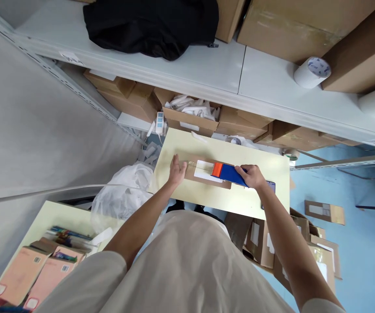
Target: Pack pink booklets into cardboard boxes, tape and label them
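Note:
A narrow brown cardboard box (190, 176) lies flat on the pale yellow table (174, 141), with a white label (203, 170) on its top. At the box's left end is my left hand (177, 171), its fingers stretched out and the thumb against or just beside the cardboard. My right hand (252, 176) is wrapped round the right end of a blue and orange tape dispenser (231, 173). The dispenser's orange end rests on or just over the label; I cannot tell if it touches. A phone (270, 187) lies by my right wrist, partly hidden by the forearm.
Above the table's far edge runs a grey shelf (220, 65) with a black cloth item (151, 26), cartons and a white tape roll (312, 71). Below it stands an open carton (190, 119). Flattened and opened boxes (262, 243) lie at right; a plastic bag (122, 191) sits left.

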`<control>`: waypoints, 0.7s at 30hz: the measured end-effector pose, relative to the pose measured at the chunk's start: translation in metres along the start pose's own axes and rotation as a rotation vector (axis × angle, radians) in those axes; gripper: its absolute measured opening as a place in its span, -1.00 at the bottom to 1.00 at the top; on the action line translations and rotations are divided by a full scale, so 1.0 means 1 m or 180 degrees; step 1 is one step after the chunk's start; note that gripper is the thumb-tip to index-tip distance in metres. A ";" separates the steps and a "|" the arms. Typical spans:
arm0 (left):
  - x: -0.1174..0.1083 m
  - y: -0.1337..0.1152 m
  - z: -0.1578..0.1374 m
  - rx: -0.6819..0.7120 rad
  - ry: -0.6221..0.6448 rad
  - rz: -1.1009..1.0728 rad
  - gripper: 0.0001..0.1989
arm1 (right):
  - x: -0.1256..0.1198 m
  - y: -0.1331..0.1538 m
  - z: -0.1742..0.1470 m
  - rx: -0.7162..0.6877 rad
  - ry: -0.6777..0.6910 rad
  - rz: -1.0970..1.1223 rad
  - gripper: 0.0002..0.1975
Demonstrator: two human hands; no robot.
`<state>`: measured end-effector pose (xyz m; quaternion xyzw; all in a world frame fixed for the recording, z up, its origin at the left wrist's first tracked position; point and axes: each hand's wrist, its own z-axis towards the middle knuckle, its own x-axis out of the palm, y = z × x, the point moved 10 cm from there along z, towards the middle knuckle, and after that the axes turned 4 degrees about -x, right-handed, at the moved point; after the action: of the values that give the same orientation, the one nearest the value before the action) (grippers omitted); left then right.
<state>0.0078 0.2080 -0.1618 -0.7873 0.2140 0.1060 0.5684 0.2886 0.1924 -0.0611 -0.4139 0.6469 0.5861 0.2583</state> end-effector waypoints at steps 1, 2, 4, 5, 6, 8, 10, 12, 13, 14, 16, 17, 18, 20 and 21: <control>0.004 -0.023 -0.004 0.0492 0.0048 0.0554 -0.11 | 0.000 -0.001 0.001 0.0006 0.0021 -0.0007 -0.44; 0.014 -0.042 -0.010 0.0954 0.0200 0.1059 -0.01 | 0.001 -0.001 0.001 0.0011 0.0044 -0.0013 -0.44; 0.041 -0.065 -0.022 0.1612 0.0585 0.1889 0.16 | 0.002 0.001 0.004 0.0010 0.0095 -0.0021 -0.43; 0.050 -0.068 -0.024 0.1739 0.0699 0.2181 0.22 | 0.003 0.004 0.005 -0.0006 0.0124 -0.0027 -0.43; 0.056 -0.068 -0.024 0.1757 0.0742 0.2387 0.25 | 0.003 0.007 0.007 -0.0032 0.0156 -0.0028 -0.44; 0.062 -0.065 -0.020 0.1689 0.0725 0.2622 0.29 | 0.002 0.011 0.008 -0.0093 0.0224 -0.0028 -0.45; 0.064 -0.062 -0.018 0.1676 0.0702 0.2735 0.30 | -0.003 0.005 0.007 -0.0129 0.0263 -0.0061 -0.46; 0.064 -0.059 -0.016 0.1677 0.0673 0.2814 0.29 | -0.011 -0.014 0.000 -0.0096 0.0255 -0.0109 -0.45; 0.063 -0.059 -0.015 0.1664 0.0658 0.2850 0.28 | -0.015 -0.028 -0.005 -0.0052 0.0240 -0.0136 -0.44; 0.063 -0.058 -0.015 0.1646 0.0651 0.2887 0.27 | -0.018 -0.043 -0.010 0.0006 0.0236 -0.0150 -0.44; 0.061 -0.057 -0.015 0.1612 0.0661 0.2968 0.26 | -0.019 -0.072 -0.020 0.0116 0.0230 -0.0142 -0.43; 0.061 -0.058 -0.015 0.1598 0.0674 0.3013 0.26 | -0.018 -0.084 -0.024 0.0153 0.0217 -0.0125 -0.43; 0.061 -0.059 -0.016 0.1577 0.0685 0.3062 0.26 | -0.015 -0.092 -0.026 0.0174 0.0195 -0.0096 -0.44; 0.063 -0.063 -0.017 0.1487 0.0665 0.3146 0.28 | -0.010 -0.102 -0.027 0.0168 0.0133 -0.0016 -0.44; 0.068 -0.066 -0.019 0.1448 0.0654 0.3167 0.30 | -0.008 -0.103 -0.027 0.0141 0.0111 0.0029 -0.45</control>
<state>0.0966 0.1933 -0.1272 -0.4551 0.6318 0.2353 0.5817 0.3830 0.1712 -0.1061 -0.4152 0.6661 0.5654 0.2534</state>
